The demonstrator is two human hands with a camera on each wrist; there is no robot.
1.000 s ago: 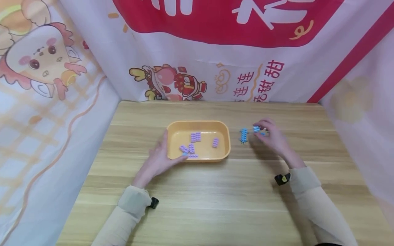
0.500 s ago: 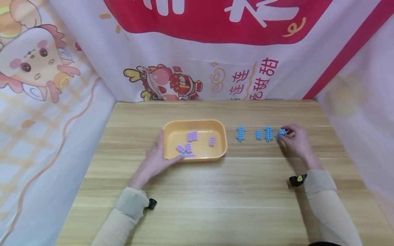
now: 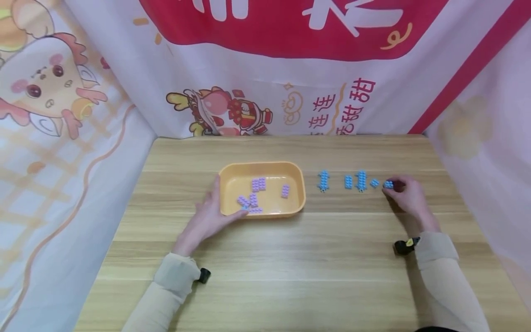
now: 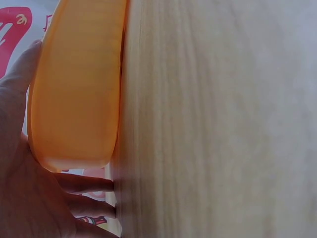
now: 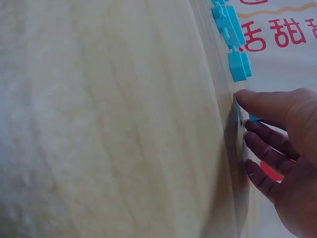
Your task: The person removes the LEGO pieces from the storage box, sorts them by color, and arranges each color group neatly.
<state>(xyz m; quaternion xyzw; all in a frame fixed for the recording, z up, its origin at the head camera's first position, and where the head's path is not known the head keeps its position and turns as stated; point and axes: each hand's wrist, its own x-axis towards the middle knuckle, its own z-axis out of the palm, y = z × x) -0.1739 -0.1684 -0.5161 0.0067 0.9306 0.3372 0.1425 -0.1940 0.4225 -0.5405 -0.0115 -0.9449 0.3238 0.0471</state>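
My left hand (image 3: 205,219) holds the left end of a yellow plastic tray (image 3: 286,215), thumb along the near rim and fingers along the end wall. In the left wrist view the tray's wall (image 4: 81,89) fills the space beside that hand. Inside lie several purple building blocks (image 3: 285,191) and a bit of blue by the thumb. At the right, my right hand (image 3: 408,196) pinches a small blue building block (image 3: 388,184) between thumb and forefinger, low at the tabletop. Another small blue block (image 3: 374,183) sits just left of it; in the right wrist view the fingers mostly hide the held block.
To the right of the tray stand a blue axle-like piece (image 3: 323,180), a flat studded blue block (image 3: 348,181) and a second axle-like piece (image 3: 362,180), roughly in a row. Printed cloth (image 3: 257,69) hangs behind the wooden table's (image 3: 265,258) far edge.
The right hand has moved right along the table, setting down blue pieces in a row; a small blue block now lies left of its fingers. The left hand keeps its hold on the tray.
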